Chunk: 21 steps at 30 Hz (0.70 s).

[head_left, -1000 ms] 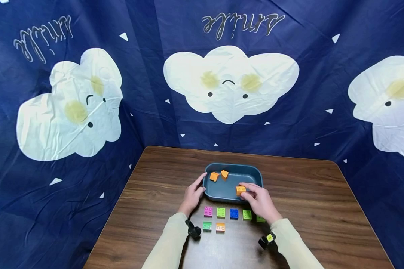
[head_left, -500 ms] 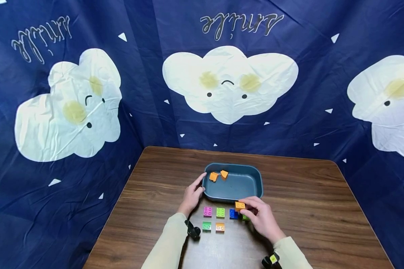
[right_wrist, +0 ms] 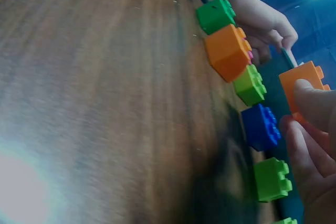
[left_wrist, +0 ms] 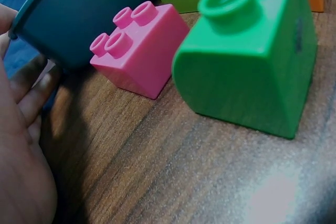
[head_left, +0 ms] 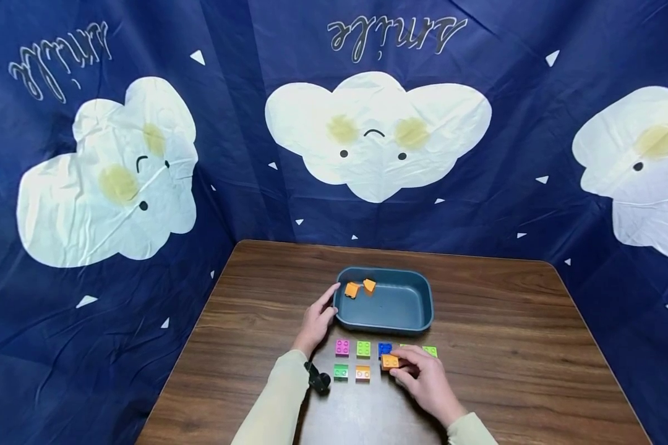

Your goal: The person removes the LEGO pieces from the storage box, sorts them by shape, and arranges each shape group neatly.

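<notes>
My left hand (head_left: 313, 322) rests at the left end of a dark teal tray (head_left: 386, 323), its thumb and a forefinger apart and touching the rim. My right hand (head_left: 427, 382) pinches an orange toy building brick (head_left: 389, 361) between thumb and fingers, above the table in front of the blue brick (head_left: 385, 348). Seen from the right wrist, the thumb presses one side of this orange brick (right_wrist: 302, 82). A pink brick (head_left: 342, 348) and a lime brick (head_left: 363, 349) stand left of the blue one. Nearer me are a green brick (head_left: 341, 372) and another orange brick (head_left: 362, 372).
Two orange pieces (head_left: 352, 290) lie in the tray's left part. Right of the blue brick stand two more lime-green bricks (head_left: 430, 351), one partly behind my right hand. A wooden table (head_left: 506, 346) bears everything, with a dark blue cloud-print cloth (head_left: 234, 154) behind it.
My right hand has brought the orange brick from inside the tray over its front rim toward me and slightly left, to the near row of bricks. My left hand has stayed at the tray.
</notes>
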Motion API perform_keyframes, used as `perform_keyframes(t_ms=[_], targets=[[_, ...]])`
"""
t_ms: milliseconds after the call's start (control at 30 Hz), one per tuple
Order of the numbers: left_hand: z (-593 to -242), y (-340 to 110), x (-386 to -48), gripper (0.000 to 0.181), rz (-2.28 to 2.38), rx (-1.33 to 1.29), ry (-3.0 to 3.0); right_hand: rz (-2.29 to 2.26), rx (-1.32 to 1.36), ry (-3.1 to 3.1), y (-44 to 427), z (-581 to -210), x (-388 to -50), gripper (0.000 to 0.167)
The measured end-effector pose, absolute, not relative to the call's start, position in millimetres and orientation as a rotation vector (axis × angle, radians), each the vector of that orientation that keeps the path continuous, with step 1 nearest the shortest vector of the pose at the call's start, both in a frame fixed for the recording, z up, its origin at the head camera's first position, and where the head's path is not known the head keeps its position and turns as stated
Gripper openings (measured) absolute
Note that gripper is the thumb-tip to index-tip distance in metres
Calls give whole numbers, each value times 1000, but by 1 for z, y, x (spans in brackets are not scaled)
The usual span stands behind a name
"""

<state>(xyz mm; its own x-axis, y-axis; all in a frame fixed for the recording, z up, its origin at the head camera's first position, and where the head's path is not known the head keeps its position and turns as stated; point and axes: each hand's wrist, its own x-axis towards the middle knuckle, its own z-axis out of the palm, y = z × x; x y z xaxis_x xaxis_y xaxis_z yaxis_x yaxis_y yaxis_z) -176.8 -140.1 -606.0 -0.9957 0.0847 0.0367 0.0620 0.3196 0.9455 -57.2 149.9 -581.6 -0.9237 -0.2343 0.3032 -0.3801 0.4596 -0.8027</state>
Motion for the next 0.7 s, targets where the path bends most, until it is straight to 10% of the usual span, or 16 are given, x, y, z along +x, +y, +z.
perform_keyframes(t_ms=[700], targets=[[-608,-140,-178,62,1812,119,2535,1358,472,-2644,142,-603,-44,28]])
